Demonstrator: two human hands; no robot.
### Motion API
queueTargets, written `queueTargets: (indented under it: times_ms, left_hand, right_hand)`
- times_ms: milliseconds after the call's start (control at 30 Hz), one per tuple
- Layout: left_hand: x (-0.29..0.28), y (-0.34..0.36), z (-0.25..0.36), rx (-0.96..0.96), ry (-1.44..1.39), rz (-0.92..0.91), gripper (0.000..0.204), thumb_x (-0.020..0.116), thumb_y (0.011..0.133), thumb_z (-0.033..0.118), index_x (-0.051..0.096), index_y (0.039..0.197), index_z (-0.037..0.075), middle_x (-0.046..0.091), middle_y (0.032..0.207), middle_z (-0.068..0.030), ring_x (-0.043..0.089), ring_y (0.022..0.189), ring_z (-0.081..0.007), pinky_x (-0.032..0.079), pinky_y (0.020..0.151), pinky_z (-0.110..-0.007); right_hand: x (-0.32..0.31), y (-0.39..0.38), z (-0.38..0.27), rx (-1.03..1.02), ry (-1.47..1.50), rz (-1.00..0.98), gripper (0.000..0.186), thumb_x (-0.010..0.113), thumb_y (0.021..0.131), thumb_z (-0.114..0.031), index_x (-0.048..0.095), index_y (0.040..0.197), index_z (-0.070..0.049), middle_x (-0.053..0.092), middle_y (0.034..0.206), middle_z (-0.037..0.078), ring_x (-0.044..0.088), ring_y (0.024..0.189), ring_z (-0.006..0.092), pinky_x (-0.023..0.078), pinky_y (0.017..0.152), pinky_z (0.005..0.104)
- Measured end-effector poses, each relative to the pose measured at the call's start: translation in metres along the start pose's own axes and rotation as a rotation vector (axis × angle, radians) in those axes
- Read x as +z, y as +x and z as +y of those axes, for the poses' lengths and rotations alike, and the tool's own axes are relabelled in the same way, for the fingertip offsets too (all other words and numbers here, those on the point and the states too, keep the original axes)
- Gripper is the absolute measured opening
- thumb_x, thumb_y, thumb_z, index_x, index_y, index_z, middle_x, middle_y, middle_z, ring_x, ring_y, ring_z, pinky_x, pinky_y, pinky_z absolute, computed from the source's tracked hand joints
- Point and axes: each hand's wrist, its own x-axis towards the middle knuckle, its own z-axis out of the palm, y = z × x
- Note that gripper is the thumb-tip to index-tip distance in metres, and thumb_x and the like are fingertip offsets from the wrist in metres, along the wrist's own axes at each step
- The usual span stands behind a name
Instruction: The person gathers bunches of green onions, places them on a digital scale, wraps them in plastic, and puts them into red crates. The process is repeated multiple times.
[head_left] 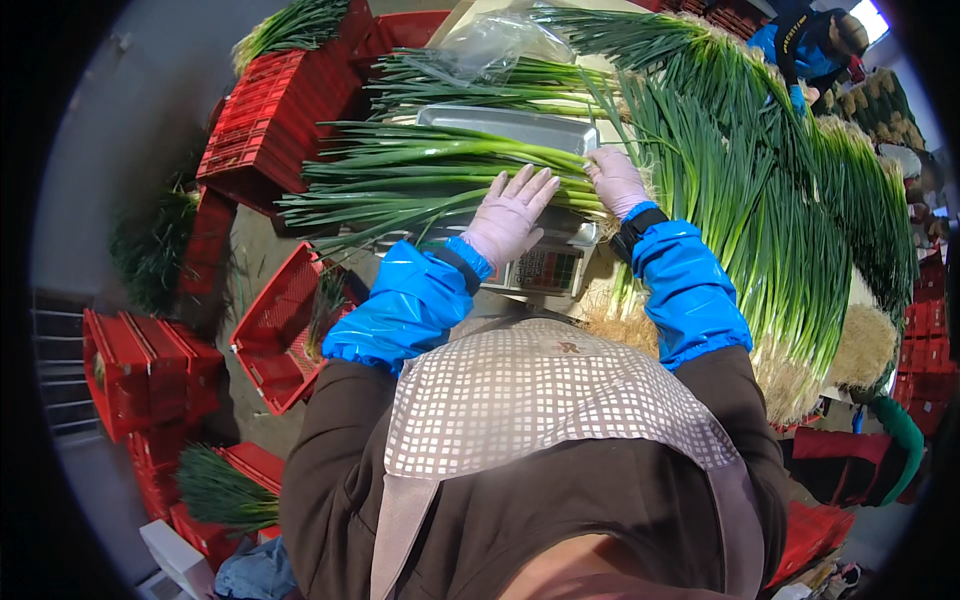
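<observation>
Apparently, scallions (430, 170): were being weighed, twelve o'clock
Left hand (507, 220): fingers lay spread
Right hand (616, 182): gripped them
Scale (545, 272): likely needed release

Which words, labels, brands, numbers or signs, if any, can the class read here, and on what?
Scale panel: print too small to read.
Apron: small brown emblem, no clear words.
Co-worker's top: yellowish lettering, too small and blurred to read surely.
</observation>
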Motion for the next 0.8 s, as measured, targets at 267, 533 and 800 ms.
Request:
queueTargets:
  times_ms: [267,533,800]
  left_hand:
    - [0.002,0.036,-0.012,-0.12,0.176,-0.068,0.098,0.073,0.073,0.043,0.02,0.151,0.013,0.029,0.152,-0.0117,0.022,0.143,-0.032,0.014,0.114,-0.053]
    - [-0.024,-0.006,-0.041,-0.231,-0.041,0.136,0.108,0.076,0.07,0.045,0.014,0.152,0.012,0.025,0.154,-0.014,0.019,0.143,-0.0353,0.015,0.114,-0.055]
    - [-0.104,-0.106,-0.105,-0.52,0.021,0.656,0.082,0.075,0.079,0.032,0.034,0.144,0.004,0.044,0.141,-0.0176,0.035,0.134,-0.0379,0.026,0.11,-0.046]
  right_hand:
    - [-0.036,-0.018,-0.011,-0.017,0.265,0.295,0.02,0.057,0.092,-0.021,0.064,0.105,-0.006,0.06,0.1,0.015,0.058,0.097,0.0335,0.047,0.084,0.039]
    - [-0.12,-0.128,0.052,0.543,0.575,0.63,0.033,0.049,0.1,-0.021,0.057,0.119,0.005,0.066,0.106,0.012,0.062,0.089,0.0154,0.049,0.084,0.0268]
    - [-0.079,-0.262,0.151,0.706,0.34,0.416,0.022,0.055,0.095,-0.021,0.059,0.097,0.0,0.061,0.083,0.007,0.056,0.074,0.0136,0.044,0.067,0.0259]
